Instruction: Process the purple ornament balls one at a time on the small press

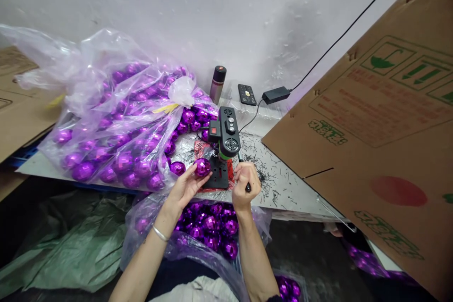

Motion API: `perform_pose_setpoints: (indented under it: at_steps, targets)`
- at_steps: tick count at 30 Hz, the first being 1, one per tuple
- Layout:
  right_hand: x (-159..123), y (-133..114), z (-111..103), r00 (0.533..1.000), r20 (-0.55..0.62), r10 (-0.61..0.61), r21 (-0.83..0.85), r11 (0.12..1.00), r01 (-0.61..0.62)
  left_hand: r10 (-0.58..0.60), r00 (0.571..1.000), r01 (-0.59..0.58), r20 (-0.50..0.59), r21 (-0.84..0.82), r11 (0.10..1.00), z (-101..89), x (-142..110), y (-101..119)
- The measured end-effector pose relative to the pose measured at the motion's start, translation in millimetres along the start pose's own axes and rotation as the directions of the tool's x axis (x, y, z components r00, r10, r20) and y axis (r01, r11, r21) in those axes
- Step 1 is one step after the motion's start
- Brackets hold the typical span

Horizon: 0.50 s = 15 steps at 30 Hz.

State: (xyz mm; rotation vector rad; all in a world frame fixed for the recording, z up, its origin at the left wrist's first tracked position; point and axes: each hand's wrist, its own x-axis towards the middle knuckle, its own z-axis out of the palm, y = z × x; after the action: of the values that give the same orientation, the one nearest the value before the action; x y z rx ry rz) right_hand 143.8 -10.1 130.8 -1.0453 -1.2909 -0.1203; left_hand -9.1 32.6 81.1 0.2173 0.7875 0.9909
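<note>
My left hand (187,183) holds a shiny purple faceted ball (203,167) between its fingertips, beside the base of a small black bench drill press (229,132). Closed in a fist, my right hand (245,183) grips the lever handle (248,188) at the machine's right side; the handle's black end shows past the fist. Under the drill head, the black base plate (218,175) rests on the table over some red material. Another purple ball (177,168) lies just left of my left hand.
A clear plastic bag (116,151) full of purple balls covers the table's left. Another open bag (208,233) of balls sits below the edge. Black shavings (272,174) litter the table. Behind are a bottle (217,85), phone (247,95) and power adapter (276,95). A large carton (371,118) leans right.
</note>
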Motion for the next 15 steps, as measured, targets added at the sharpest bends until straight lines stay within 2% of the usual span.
perform_pose_setpoints:
  at_steps: [5,8,12,15]
  targets:
    - [-0.1,-0.2,-0.6,1.000,0.003,-0.007,-0.001,1.000,0.007,-0.012,0.998,0.014,-0.060,0.039,0.999,-2.0,10.5,-5.4]
    - [0.2,-0.5,-0.7,1.000,0.004,-0.014,-0.012,1.000,0.014,0.032,0.992,-0.019,-0.124,0.101,0.995,-3.1,14.6,-9.8]
    - [0.7,-1.2,-0.9,1.000,0.016,-0.020,-0.007,1.000,0.020,0.221,0.969,-0.178,-0.107,0.311,0.933,-5.4,23.4,-20.1]
    - [0.6,-1.2,-1.8,1.000,0.024,-0.016,-0.021,1.000,0.016,0.393,0.919,-0.340,0.012,0.529,0.778,-7.0,34.0,-28.9]
